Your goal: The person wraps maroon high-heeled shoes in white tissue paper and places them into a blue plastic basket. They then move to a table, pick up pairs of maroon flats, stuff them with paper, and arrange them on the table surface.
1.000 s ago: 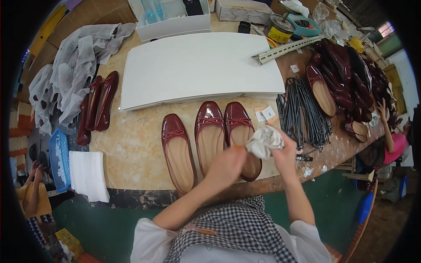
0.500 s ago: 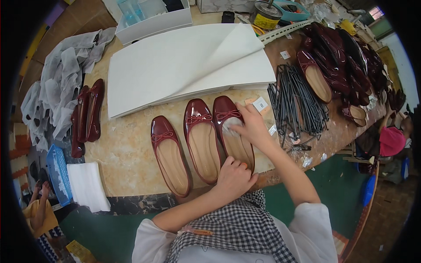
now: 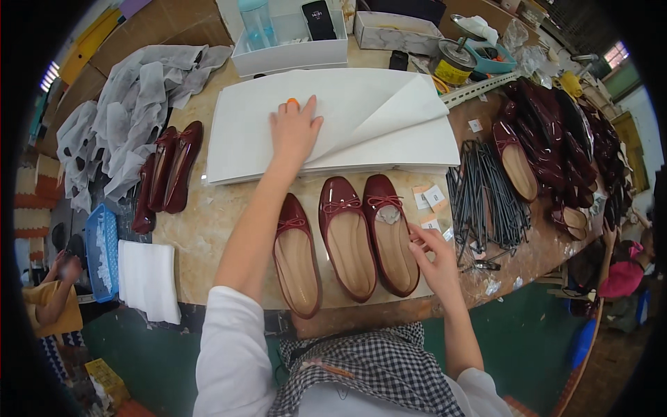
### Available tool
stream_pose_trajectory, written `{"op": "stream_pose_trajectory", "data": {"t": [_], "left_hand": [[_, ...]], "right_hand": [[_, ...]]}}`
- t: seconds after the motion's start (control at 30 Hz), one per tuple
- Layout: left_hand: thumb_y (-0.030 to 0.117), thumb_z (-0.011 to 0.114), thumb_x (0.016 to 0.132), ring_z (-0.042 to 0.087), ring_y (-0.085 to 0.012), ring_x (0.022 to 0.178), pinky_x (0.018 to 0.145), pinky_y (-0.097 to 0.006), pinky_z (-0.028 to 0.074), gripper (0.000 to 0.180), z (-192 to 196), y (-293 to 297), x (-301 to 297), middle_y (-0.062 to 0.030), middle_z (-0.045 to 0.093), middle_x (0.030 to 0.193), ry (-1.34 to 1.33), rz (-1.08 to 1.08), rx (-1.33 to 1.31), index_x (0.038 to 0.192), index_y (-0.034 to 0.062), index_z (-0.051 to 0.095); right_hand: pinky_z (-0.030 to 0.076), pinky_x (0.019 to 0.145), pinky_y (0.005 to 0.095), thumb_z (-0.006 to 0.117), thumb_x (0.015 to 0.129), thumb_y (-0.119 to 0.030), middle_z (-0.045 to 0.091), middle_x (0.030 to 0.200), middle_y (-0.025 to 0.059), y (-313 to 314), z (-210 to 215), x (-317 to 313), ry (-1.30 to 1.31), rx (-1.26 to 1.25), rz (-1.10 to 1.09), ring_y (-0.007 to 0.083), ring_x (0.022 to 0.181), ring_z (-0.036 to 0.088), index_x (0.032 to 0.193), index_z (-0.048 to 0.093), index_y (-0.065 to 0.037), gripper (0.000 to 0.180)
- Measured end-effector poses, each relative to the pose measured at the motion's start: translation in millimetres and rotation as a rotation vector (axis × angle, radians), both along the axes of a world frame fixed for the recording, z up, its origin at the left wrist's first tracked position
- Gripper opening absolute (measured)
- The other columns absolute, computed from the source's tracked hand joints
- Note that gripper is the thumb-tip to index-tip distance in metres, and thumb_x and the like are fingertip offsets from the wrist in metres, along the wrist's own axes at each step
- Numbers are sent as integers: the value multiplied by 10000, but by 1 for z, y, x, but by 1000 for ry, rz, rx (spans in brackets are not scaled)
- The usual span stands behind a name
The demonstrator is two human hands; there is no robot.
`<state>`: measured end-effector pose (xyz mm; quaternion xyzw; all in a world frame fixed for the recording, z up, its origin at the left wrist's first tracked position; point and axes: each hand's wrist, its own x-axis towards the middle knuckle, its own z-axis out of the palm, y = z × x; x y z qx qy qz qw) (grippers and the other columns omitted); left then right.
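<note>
Three dark red flat shoes lie side by side near the table's front edge. The rightmost shoe [image 3: 390, 233] has a wad of white paper [image 3: 388, 214] stuffed in its toe. My right hand [image 3: 436, 258] rests against that shoe's right side, fingers loosely curled, holding nothing I can make out. My left hand [image 3: 294, 129] lies flat and spread on a stack of white tissue sheets [image 3: 243, 142], an orange cap on one fingertip. The top sheet [image 3: 389, 115] is folded up and over to the right of that hand. The middle shoe [image 3: 346, 236] and left shoe [image 3: 297, 254] look empty.
More red shoes [image 3: 167, 170] lie at the left beside grey cloth bags [image 3: 118, 132]. A bundle of dark rods [image 3: 483, 201] and a heap of red shoes [image 3: 563, 149] fill the right. White boxes [image 3: 292, 42] stand at the back. Folded white cloths [image 3: 147, 279] sit front left.
The crumpled paper that both hands held a second ago now sits in the rightmost shoe's toe. My left hand has reached forward onto the tissue stack; a sheet has lifted.
</note>
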<state>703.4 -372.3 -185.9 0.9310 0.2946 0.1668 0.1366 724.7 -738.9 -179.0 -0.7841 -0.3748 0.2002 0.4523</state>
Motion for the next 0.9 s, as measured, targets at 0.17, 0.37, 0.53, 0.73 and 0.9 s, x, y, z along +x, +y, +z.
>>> {"op": "stream_pose_trajectory", "data": {"t": [0.17, 0.37, 0.53, 0.73, 0.9], "left_hand": [[283, 624, 830, 485, -335, 1101, 928, -553, 372, 435, 9, -33, -4, -155, 541, 1121, -92, -82, 324, 1239, 142, 578], [212, 627, 799, 560, -323, 882, 776, -426, 469, 294, 7, -39, -14, -159, 578, 883, -203, -62, 227, 1047, 53, 622], [223, 634, 745, 570, -308, 874, 783, -437, 479, 167, 91, -202, -115, -118, 563, 864, -50, -996, -287, 712, 62, 602], [248, 707, 703, 472, -285, 1215, 1053, -437, 311, 337, 66, -190, -131, -139, 576, 1188, -602, -863, -453, 992, 79, 670], [212, 535, 887, 478, -213, 1200, 983, -345, 389, 456, 37, -179, -146, -111, 475, 1340, -599, -105, -835, 1299, 31, 464]], "right_hand": [[484, 805, 258, 595, 851, -20, 482, 1272, 129, 10, 26, -16, 361, 275, -165, 168, 1032, 537, 1442, 308, -38, 657], [490, 855, 285, 586, 869, -48, 426, 1338, 160, 23, 36, -28, 425, 246, -76, 201, 1123, 513, 1471, 229, -48, 701], [502, 906, 343, 587, 889, -150, 490, 1295, 153, 15, 30, -26, 1167, 556, -325, 228, 1149, 540, 1398, 357, -42, 569], [460, 961, 327, 622, 825, -70, 553, 1237, 127, 17, 20, -49, 1373, 408, 148, 200, 1116, 565, 1321, 448, -20, 529], [337, 1076, 373, 567, 755, 61, 417, 1402, 147, 54, 67, -41, 118, 253, 211, 235, 1310, 403, 1370, 374, 5, 647]]}}
